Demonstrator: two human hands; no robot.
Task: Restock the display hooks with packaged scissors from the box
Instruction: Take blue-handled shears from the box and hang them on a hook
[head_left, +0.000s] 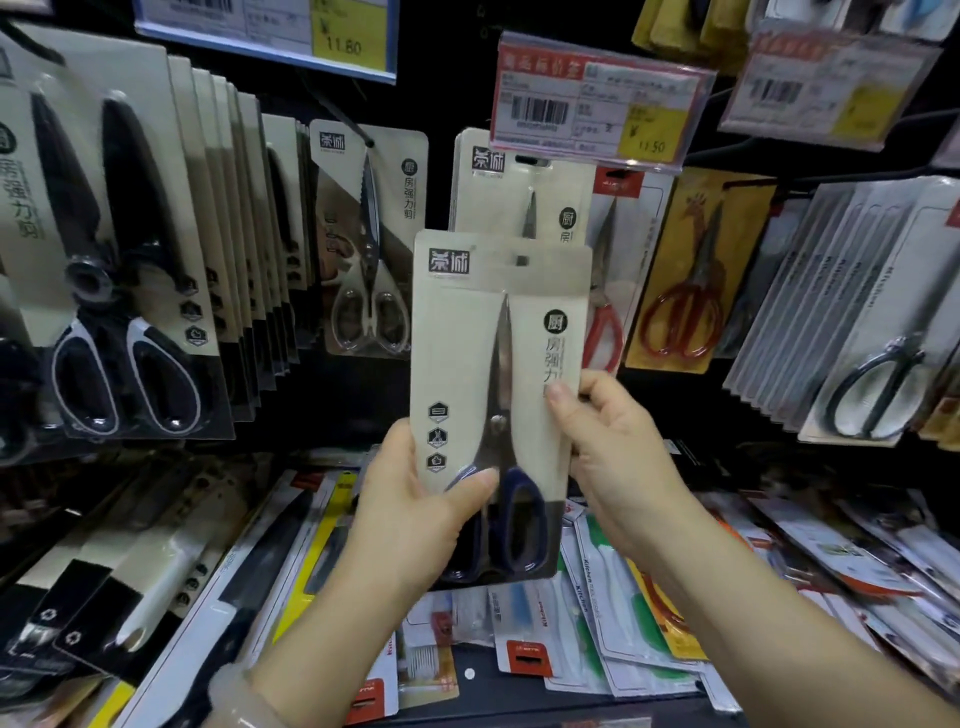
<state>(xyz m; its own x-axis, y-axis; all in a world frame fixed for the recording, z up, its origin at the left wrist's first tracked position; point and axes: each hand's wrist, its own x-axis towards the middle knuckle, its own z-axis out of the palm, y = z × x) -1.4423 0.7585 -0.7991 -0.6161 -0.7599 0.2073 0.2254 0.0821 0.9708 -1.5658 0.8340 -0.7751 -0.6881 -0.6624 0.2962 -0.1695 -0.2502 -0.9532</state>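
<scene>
The held scissors pack (501, 364) is showing a cream card with a black band along its bottom, silver blades and navy-blue handles. At twelve o'clock from it, a price tag (597, 106) is wearing a red header, a white barcode panel and a yellow price patch. At nine o'clock, the hanging pack (119, 260) is displaying black blades and black handles edged in white on cream. At three o'clock, red-handled scissors (680, 317) are glowing against a mustard-yellow card. At five o'clock, white packets (602, 587) are carrying green stripes.
</scene>
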